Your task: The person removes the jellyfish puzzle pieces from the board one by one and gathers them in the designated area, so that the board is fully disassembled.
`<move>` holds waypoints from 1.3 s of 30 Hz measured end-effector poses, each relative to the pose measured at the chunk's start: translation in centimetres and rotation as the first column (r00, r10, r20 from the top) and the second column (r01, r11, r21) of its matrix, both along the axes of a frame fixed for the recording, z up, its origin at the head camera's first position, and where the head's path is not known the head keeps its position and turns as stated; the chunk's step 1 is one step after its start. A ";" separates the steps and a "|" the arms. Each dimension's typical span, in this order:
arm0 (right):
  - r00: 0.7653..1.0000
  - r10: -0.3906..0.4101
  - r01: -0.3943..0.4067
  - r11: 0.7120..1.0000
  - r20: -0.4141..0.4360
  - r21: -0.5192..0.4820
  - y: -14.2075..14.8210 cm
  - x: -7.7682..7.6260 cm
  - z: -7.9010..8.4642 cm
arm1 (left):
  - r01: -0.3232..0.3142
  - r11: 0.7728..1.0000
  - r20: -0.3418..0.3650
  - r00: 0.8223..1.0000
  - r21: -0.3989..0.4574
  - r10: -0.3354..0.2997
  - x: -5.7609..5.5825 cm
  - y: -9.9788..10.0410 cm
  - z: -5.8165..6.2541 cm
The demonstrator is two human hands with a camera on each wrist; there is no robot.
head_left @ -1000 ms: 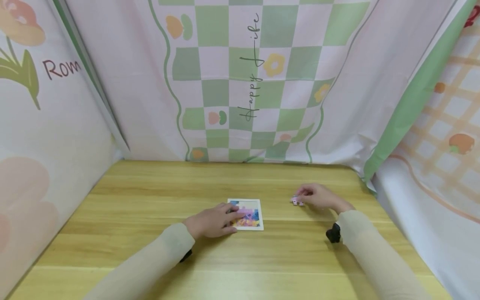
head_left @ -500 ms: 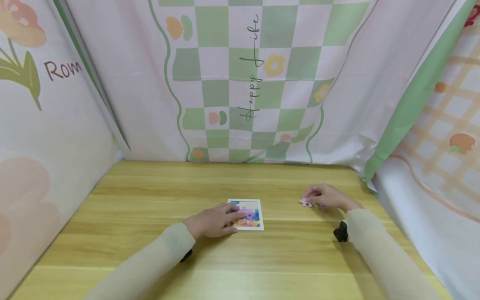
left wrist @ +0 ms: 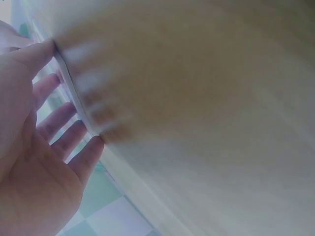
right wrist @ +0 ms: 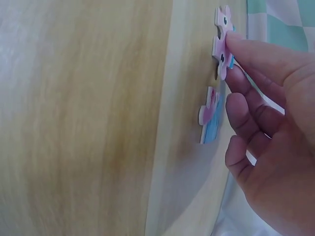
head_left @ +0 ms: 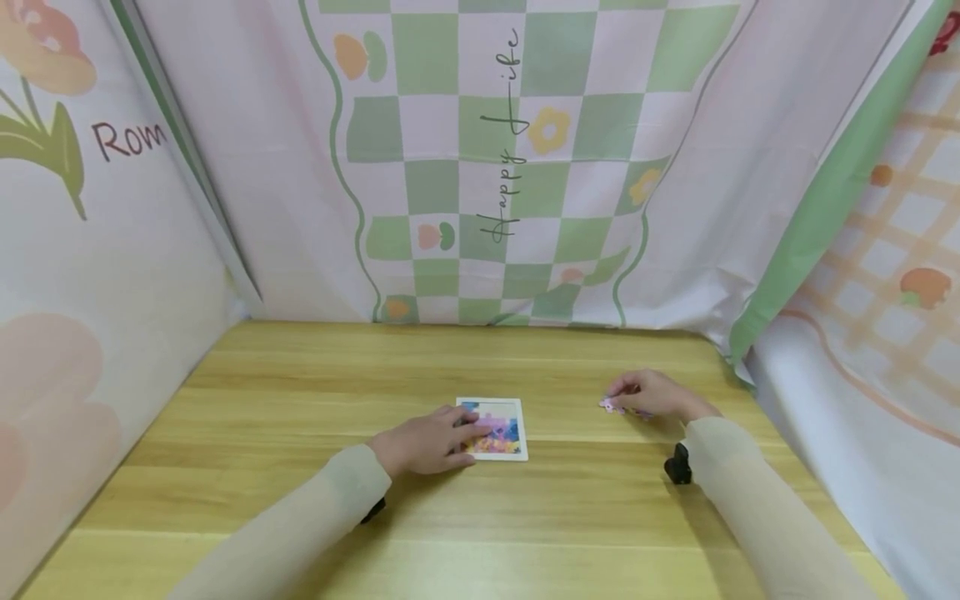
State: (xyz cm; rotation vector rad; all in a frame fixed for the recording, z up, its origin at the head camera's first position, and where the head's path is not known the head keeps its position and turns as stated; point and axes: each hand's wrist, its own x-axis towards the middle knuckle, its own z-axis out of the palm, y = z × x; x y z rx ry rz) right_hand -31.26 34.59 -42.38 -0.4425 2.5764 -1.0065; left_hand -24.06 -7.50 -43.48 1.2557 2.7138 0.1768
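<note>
My left hand (head_left: pixel 423 440) rests with spread fingers on the left part of a square white-framed jigsaw puzzle (head_left: pixel 523 433). Pink, blue and yellow pieces fill its lower part, and a pale bare area shows near the top; the fingers hide its left side. In the left wrist view the fingertips (left wrist: pixel 100 139) lie along the frame's edge. Off to the right, my right hand (head_left: pixel 656 393) pinches a pink jigsaw piece (right wrist: pixel 222 42) with printed dark eyes between thumb and forefinger, low over the table. Another pink-and-blue piece (right wrist: pixel 210 118) lies on the wood beside it, under the other fingers.
The wooden table (head_left: pixel 480 525) runs back to a hanging cloth (head_left: pixel 495 167) with green and white checks. Printed cloths also close off the left (head_left: pixel 150 250) and right (head_left: pixel 847 333) sides. Each wrist carries a small black device (head_left: pixel 678 465).
My right hand has moved to the right with the pinched piece, then lowered it slightly beside the other piece. The left hand and the puzzle frame have stayed in place.
</note>
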 end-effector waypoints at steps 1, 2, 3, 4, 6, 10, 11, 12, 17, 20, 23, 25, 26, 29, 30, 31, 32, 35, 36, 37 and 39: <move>1.000 -0.001 0.001 1.000 0.001 0.002 0.0 0.0 -0.1 | 0.001 1.000 -0.001 1.000 -0.001 -0.001 0.0 0.0 0.0; 1.000 -0.001 0.001 1.000 0.000 0.006 0.0 -0.1 -0.1 | 0.002 1.000 -0.002 1.000 -0.002 -0.002 0.0 0.0 0.0; 1.000 -0.001 0.001 1.000 -0.001 0.010 0.0 -0.1 -0.2 | 0.001 1.000 -0.002 1.000 -0.004 -0.001 0.0 0.0 0.0; 1.000 -0.002 0.002 1.000 -0.003 0.016 0.0 -0.1 -0.2 | 0.001 1.000 -0.002 1.000 -0.005 -0.001 0.0 0.0 0.0; 1.000 -0.005 0.005 1.000 -0.007 0.024 0.0 -0.2 -0.3 | -0.003 1.000 0.000 1.000 -0.008 0.003 0.0 0.0 0.0; 1.000 -0.008 0.008 1.000 -0.006 0.024 -0.1 -0.2 -0.3 | -0.012 1.000 -0.003 1.000 -0.022 0.012 0.1 0.1 0.1; 1.000 -0.011 0.011 1.000 -0.003 0.021 0.0 -0.2 -0.4 | -0.015 1.000 -0.006 1.000 -0.027 0.014 0.1 0.1 0.1; 1.000 -0.010 0.010 1.000 -0.003 0.019 0.0 -0.2 -0.4 | -0.016 0.999 -0.008 1.000 -0.030 0.015 0.2 0.1 0.2; 1.000 -0.013 0.013 1.000 0.003 0.008 0.1 -0.1 -0.4 | -0.011 0.999 -0.029 1.000 -0.039 0.010 0.4 0.2 0.5; 1.000 -0.009 0.009 1.000 -0.010 0.015 0.0 -0.1 -0.3 | 0.013 0.999 -0.067 0.998 -0.042 -0.016 0.5 0.2 0.5; 1.000 -0.006 0.006 1.000 -0.021 0.026 -0.4 0.0 -0.1 | 0.046 0.998 -0.107 0.993 -0.043 -0.050 0.5 0.2 0.5; 1.000 -0.009 0.010 0.999 -0.022 0.032 -0.8 0.1 0.0 | 0.064 0.997 -0.127 0.989 -0.039 -0.068 0.4 0.1 0.3; 1.000 -0.008 0.009 0.999 -0.021 0.033 -1.0 0.1 0.1 | 0.074 0.997 -0.138 0.987 -0.035 -0.078 0.4 0.1 0.2; 1.000 -0.002 0.002 1.000 -0.019 0.028 -1.9 0.3 0.3 | 0.095 0.995 -0.163 0.982 -0.025 -0.098 0.2 0.1 -0.1; 1.000 0.003 -0.002 1.000 -0.020 0.026 -2.3 0.3 0.3 | 0.101 0.995 -0.169 0.980 -0.022 -0.103 0.2 0.1 -0.2; 1.000 0.003 -0.002 1.000 -0.023 0.029 -2.6 0.3 0.3 | 0.105 0.994 -0.173 0.979 -0.021 -0.107 0.1 0.1 -0.2; 1.000 0.005 -0.004 1.000 -0.022 0.029 -3.0 0.3 0.3 | 0.107 0.994 -0.176 0.978 -0.022 -0.109 0.1 0.1 -0.2; 0.999 0.014 -0.012 0.999 -0.030 0.042 -4.1 0.2 0.3 | 0.103 0.994 -0.177 0.978 -0.031 -0.107 0.2 0.1 -0.1; 0.999 0.018 -0.016 0.999 -0.037 0.049 -4.6 0.1 0.3 | 0.099 0.994 -0.178 0.978 -0.037 -0.104 0.2 0.2 -0.1; 0.999 0.018 -0.015 0.998 -0.041 0.058 -5.0 0.0 0.3 | 0.097 0.995 -0.179 0.979 -0.039 -0.102 0.2 0.2 -0.1; 0.997 0.038 -0.032 0.996 -0.071 0.077 -5.9 -0.2 0.3 | 0.093 0.995 -0.182 0.978 -0.042 -0.099 0.3 0.2 -0.1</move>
